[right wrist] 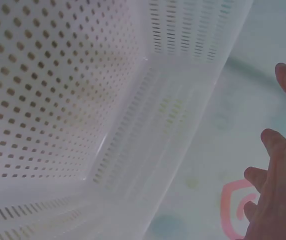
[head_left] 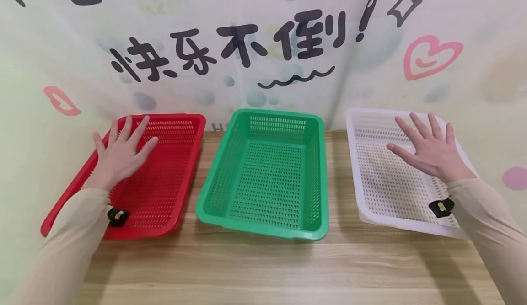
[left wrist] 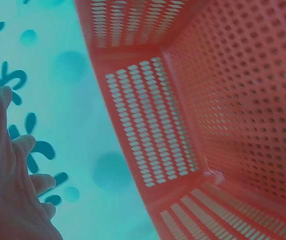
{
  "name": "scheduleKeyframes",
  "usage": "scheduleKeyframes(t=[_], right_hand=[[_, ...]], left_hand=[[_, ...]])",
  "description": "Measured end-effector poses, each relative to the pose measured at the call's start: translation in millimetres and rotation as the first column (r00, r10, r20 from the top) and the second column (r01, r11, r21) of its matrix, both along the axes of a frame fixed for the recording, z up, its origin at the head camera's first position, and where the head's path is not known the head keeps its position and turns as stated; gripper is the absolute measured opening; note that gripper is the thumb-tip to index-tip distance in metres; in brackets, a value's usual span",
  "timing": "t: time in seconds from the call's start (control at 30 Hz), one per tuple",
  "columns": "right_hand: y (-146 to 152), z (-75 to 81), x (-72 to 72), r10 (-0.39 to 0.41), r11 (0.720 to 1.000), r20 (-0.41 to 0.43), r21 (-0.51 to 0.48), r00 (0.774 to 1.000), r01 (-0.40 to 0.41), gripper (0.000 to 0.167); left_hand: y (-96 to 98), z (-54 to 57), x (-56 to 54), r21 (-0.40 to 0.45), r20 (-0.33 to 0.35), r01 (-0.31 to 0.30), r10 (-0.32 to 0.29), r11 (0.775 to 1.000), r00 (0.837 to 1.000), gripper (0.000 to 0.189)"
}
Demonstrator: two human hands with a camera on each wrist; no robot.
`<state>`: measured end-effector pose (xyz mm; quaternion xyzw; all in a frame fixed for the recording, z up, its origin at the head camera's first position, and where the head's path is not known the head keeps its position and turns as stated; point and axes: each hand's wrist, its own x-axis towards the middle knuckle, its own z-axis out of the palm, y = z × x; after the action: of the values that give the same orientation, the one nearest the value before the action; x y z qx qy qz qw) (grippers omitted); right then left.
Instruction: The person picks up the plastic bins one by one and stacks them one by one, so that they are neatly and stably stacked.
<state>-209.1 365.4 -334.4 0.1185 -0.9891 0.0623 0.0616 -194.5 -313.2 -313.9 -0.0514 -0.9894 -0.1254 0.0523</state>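
My left hand [head_left: 120, 155] hovers over the red basket [head_left: 187, 177] with fingers spread and straight, holding nothing. In the left wrist view that hand [left wrist: 13, 185] is at the left edge, apart from the perforated red wall [left wrist: 150, 122]. Over the white basket [head_left: 362, 190] my right hand [head_left: 431, 152] is likewise spread, palm down, with nothing in it. The right wrist view shows the hand [right wrist: 280, 180] at the right, beside the white basket's slotted side [right wrist: 143, 130]. Between the two hands stands a green basket [head_left: 267, 177] with a bare perforated floor.
The three baskets stand in a row on a wooden table [head_left: 263, 268]. Close behind them hangs a pale printed cloth [head_left: 206, 94] with dark lettering and a pink heart. Each wrist wears a small black device, on the left [head_left: 117, 216] and right [head_left: 441, 207].
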Motion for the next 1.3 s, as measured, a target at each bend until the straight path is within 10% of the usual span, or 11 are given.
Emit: scheduleKeyframes(t=[0.63,1.3], right_hand=[[-43.9,26.3,19.7,0.116,0.992,-0.065,-0.037,0.991,-0.119,0.073],[-97.0,32.4,33.0,0.242,0.927,-0.009,-0.293,0.97,-0.234,0.075]], left_hand=[[64.1,27.8,10.8,0.132,-0.063,0.174,-0.167,0.976,0.984,0.068],[120.9,16.4,7.8,0.324,-0.086,0.282,-0.269,0.903,0.959,0.063]])
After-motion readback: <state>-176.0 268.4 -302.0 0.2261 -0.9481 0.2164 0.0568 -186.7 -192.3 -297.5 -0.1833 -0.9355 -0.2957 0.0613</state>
